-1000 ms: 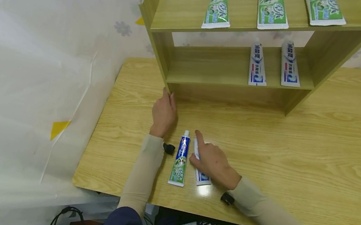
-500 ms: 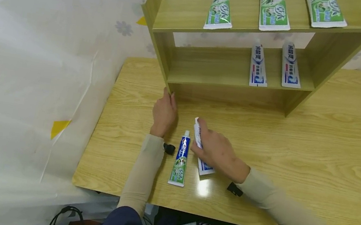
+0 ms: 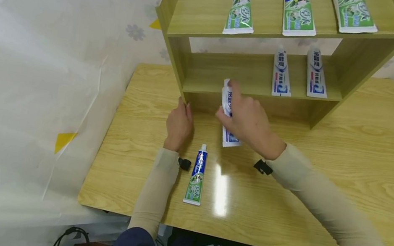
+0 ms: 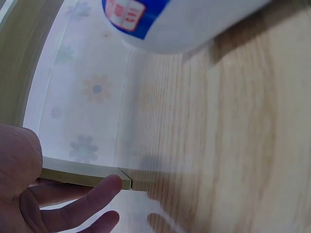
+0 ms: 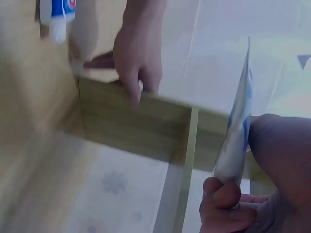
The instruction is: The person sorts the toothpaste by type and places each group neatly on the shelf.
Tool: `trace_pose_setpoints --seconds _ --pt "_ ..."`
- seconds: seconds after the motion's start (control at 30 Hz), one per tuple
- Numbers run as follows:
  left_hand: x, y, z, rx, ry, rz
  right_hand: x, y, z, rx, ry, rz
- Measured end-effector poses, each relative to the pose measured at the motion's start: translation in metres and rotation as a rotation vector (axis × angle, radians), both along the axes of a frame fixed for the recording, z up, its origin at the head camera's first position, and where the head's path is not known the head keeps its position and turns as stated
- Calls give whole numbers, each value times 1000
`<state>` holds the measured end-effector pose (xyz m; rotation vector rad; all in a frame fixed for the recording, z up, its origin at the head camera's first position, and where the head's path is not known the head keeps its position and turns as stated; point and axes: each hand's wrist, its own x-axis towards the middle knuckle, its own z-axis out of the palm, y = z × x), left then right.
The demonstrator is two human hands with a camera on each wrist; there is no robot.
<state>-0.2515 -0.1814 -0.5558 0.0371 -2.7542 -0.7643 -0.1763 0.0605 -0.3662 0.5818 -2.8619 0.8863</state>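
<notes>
My right hand holds a white toothpaste tube between thumb and fingers, cap end up, in front of the lower board of a wooden shelf. In the right wrist view this tube shows edge-on beside the curled fingers. At the shelf's lower left corner, my left hand grips the side panel; the left wrist view has its fingers around the panel edge. A blue-and-green toothpaste tube lies on the table near the left wrist.
On the upper board lie three blue-and-green tubes, among them the middle one. Two white tubes, one left and one right, lie on the lower board. The wooden table meets a plastic-covered wall at left.
My right hand has lifted the white toothpaste tube off the table and carried it forward to the shelf's lower board. The left hand has stayed at the shelf's corner.
</notes>
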Motion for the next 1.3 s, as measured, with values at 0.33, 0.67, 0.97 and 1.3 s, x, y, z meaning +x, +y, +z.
trace_pose_setpoints --seconds 0.33,0.67,0.97,1.3 --pt "13 7 21 0 45 -6 -61 2 21 61 96 -41" --pt "7 4 8 -23 56 5 -103 9 35 105 -241 -119" --pt "1 2 -1 -28 61 6 -131 17 38 98 -369 -184" --pt "7 3 6 -38 48 11 -145 13 37 198 -335 -157"
